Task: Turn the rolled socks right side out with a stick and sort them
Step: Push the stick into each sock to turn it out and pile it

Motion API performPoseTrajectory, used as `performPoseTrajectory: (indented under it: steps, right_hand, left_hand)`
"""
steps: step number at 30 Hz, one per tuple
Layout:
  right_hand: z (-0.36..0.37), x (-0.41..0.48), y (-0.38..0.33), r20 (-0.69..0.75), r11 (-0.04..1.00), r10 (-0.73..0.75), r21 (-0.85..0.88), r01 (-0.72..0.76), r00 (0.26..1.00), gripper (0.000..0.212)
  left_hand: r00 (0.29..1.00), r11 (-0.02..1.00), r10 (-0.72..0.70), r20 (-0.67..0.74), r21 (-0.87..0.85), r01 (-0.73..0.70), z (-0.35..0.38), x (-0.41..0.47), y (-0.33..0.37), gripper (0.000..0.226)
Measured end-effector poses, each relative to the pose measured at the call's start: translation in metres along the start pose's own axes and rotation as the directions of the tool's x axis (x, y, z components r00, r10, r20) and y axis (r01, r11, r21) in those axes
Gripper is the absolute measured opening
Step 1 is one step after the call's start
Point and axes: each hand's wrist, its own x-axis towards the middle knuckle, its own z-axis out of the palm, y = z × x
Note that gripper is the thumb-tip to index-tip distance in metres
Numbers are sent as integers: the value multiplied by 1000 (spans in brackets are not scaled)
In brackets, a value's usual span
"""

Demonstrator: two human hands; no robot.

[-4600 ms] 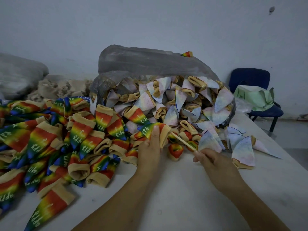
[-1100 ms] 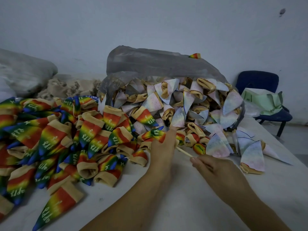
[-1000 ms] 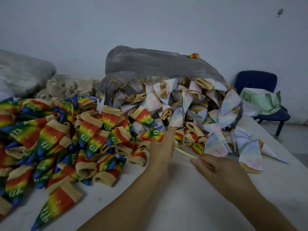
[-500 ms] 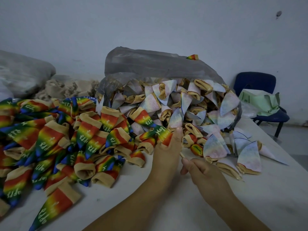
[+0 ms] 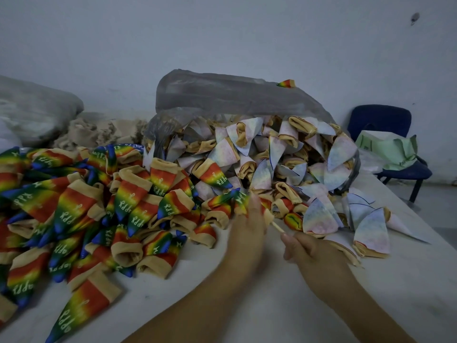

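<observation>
My left hand [image 5: 247, 231], blurred by motion, grips a rainbow sock [image 5: 237, 200] at the middle of the table, its blue-green tip pointing left. My right hand [image 5: 309, 251] pinches a thin wooden stick [image 5: 278, 227] whose far end goes into the sock's tan cuff beside my left hand. A pile of bright rainbow socks [image 5: 81, 209] covers the left of the table. Pale inside-out socks [image 5: 272, 164] spill from a grey plastic bag [image 5: 222, 95] at the centre back.
The white table [image 5: 371, 293] runs to an edge at the right. A blue chair [image 5: 385, 144] with a green bag [image 5: 388, 149] stands beyond it. Another grey sack [image 5: 32, 107] and beige cloth [image 5: 99, 129] lie at the back left against the wall.
The sock in my left hand has turned to show its rainbow side. My right hand pushed the stick in close to my left hand, then drew back a little to the right.
</observation>
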Motion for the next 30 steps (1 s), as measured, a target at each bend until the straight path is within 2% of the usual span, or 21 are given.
performPoseTrajectory:
  steps: [2,4,5,8,13,15,16,18,20,22,26,30]
  right_hand:
    - [7,-1,-5,-28,996,32,87,-29,999,54]
    - [9,-2,-5,-45,994,35,102,-31,998,52]
    - [7,-2,-4,-51,995,33,98,-27,998,52]
    - [1,3,-3,-44,1000,19,5,-19,999,50]
    - [-4,3,2,-33,988,-18,-155,13,999,50]
    - [-7,3,6,-40,973,-34,-230,24,999,56]
    - [-9,4,9,-46,962,-44,-273,30,998,57]
    - [-12,6,12,-46,943,-82,-326,63,996,49]
    - [-13,9,14,-27,927,-139,-356,120,990,30]
    - [-14,11,15,-19,899,-178,-409,155,984,30]
    - [-21,12,15,-54,833,-185,-538,128,981,36]
    - [-21,10,8,-38,813,-228,-558,169,973,27]
  left_hand:
    - [998,998,57,15,8,-57,7,0,-6,47]
    - [997,997,69,32,16,-69,8,2,-11,30]
    - [997,998,65,43,3,-66,7,3,-10,32]
    - [991,998,52,122,-48,-47,5,3,-7,59]
    - [997,986,-4,73,-168,16,-2,3,-11,52]
    - [996,985,-93,7,-145,93,-7,6,-11,82]
    - [992,980,-128,-11,-155,125,-10,8,-10,88]
    - [994,962,-111,14,-250,111,-14,12,-9,72]
    - [991,916,-110,82,-380,133,-14,15,-9,48]
    - [982,854,-127,137,-489,179,-12,16,-10,34]
    - [939,629,-122,321,-707,324,-14,17,-6,33]
    - [934,536,-153,322,-767,352,-15,13,1,41]
